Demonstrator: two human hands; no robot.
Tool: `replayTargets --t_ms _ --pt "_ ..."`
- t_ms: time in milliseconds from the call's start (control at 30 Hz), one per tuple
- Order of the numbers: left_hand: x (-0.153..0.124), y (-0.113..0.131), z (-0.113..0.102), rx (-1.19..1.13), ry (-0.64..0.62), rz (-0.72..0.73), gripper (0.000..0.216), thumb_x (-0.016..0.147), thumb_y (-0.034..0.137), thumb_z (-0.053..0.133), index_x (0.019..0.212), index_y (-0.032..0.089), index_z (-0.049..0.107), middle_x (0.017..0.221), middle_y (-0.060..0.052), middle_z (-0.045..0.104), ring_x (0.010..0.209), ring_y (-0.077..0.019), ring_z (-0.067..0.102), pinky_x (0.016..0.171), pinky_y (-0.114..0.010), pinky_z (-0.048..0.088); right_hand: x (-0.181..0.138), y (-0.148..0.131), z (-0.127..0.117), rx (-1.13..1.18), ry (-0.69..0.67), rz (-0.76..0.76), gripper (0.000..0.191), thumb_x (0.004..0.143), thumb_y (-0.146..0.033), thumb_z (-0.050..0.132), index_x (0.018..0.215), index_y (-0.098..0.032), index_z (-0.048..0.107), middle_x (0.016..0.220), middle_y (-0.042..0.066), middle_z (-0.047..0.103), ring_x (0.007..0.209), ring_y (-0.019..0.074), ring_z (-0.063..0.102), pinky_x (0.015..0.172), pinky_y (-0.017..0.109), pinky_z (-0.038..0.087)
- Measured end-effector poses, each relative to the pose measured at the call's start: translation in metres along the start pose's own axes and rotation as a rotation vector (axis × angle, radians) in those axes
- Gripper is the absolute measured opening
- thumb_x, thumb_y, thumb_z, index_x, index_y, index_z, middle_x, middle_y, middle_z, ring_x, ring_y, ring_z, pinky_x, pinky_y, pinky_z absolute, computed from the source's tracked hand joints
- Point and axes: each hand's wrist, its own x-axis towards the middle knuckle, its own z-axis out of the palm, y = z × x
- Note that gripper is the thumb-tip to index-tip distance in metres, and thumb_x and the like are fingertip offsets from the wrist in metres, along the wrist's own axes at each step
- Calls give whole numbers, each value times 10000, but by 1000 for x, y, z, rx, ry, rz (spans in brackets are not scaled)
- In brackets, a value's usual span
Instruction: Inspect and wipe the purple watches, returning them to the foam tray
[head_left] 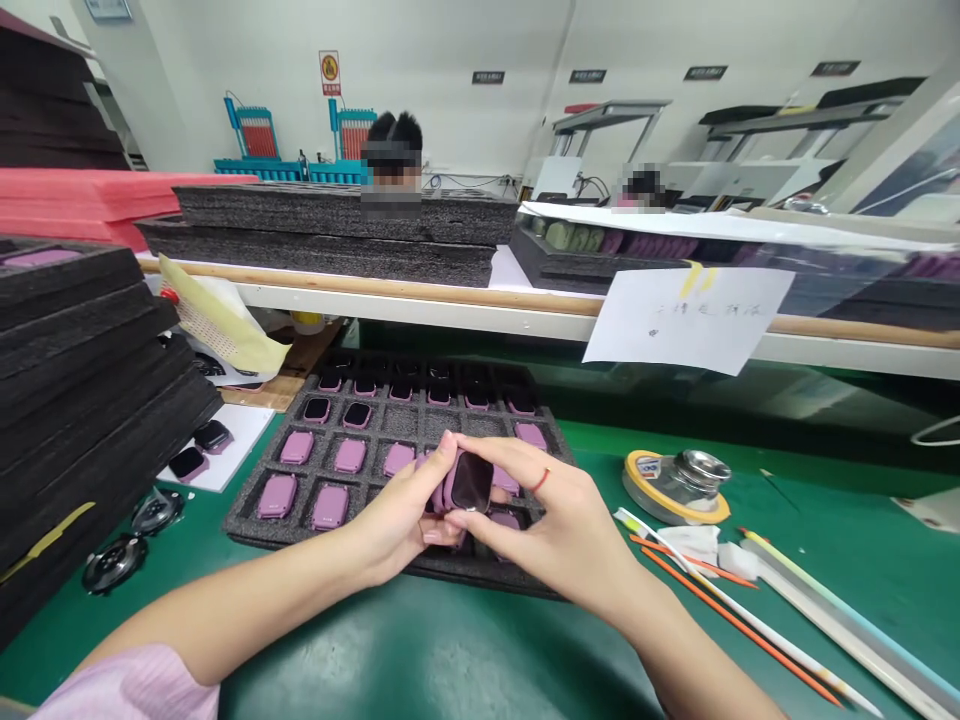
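held item: a square smartwatch body with pink case and dark glossy screen [471,482], lifted just above the tray, lower centre of the frame, screen tilted up.
left hand: bare left hand [397,515], coming in from the lower left, pale pink sleeve [127,685] at the forearm; grip closed on the watch's left side, fingertips against the case.
right hand: bare right hand [540,520], coming in from the lower right, thin red ring [541,480] on one finger; grip closed on the watch's upper and right edges.
tray: black foam tray with square cells [247,528] on the table, under both hands; rows of pink-cased watches [330,455] sit in its cells, some face down, some with dark screens up; the far cells are dim.
table: green-topped work table [420,640], filling the lower frame.
left of tray: tall stack of black foam trays [90,400]; two dark-screened watches [199,449] on a white card [244,430]; two round dark discs in clear bags [114,563].
right of tray: yellow-rimmed tape roll with a metal cylinder on it [675,485]; orange-and-white sticks [735,620].
background: a seated co-worker [391,135], upper centre, behind stacked foam trays [330,215]; a white handwritten note [686,320] hangs from the shelf edge.
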Motion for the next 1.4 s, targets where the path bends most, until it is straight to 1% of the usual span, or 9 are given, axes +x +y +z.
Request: replayTargets --t_ms 133,233,333,467,667,833,1000,1133,1400 --pt "14 4 -14 122 76 55 547 695 636 811 885 137 690 774 -19 666 522 -47 570 486 -140 433 8 29 3 312 165 366 515 740 -326 839 1227 -263 686 1188 67 736 984 233 728 904 374 603" --pt "24 14 -27 268 102 128 608 737 697 737 926 121 697 765 -54 703 440 -68 563 397 -160 381 12 50 5 527 200 530 642 692 -387 863 1277 -247 638 1158 77 734 961 223 729 933 387 599" --pt "32 26 -39 299 118 173 607 774 689 709 973 116 684 766 -83 735 368 -51 498 345 -153 291 13 60 11 562 166 535 663 683 -424 862 1275 -247 622 1162 84 733 965 224 731 898 372 612" --pt "36 35 -48 283 139 212 532 813 612 723 1052 140 660 920 -123 772 447 -57 549 420 -161 390 10 64 21 584 138 547 710 714 -446 833 1336 -254 550 1168 89 728 849 194 736 773 340 626" --pt "35 35 -49 229 121 225 455 866 543 697 1080 142 691 997 -145 772 539 -70 576 564 -194 499 10 61 25 578 114 530 662 742 -387 818 1323 -239 538 1136 74 739 916 193 724 911 382 585" --pt "34 32 -49 208 99 239 433 848 523 716 1061 147 697 927 -131 770 566 -90 589 574 -203 493 9 57 26 598 111 530 651 742 -372 819 1316 -243 539 1100 63 739 890 181 712 894 367 578" --pt "33 29 -48 218 69 252 423 779 425 796 1080 149 687 963 -130 765 541 -87 579 525 -200 446 9 56 27 652 143 516 645 738 -408 821 1304 -261 550 1102 52 701 818 166 689 784 337 587" --pt "32 29 -46 217 76 247 392 797 379 762 1097 145 670 983 -133 767 546 -85 578 523 -197 436 11 57 22 696 209 514 493 838 -483 697 1262 -250 603 990 7 640 669 114 629 682 305 564" --pt "32 30 -47 214 99 217 416 719 220 758 1116 146 660 1009 -135 774 536 -79 567 503 -197 403 15 59 19 715 276 548 395 818 -344 652 1198 -235 644 929 -10 611 611 95 595 618 283 540"
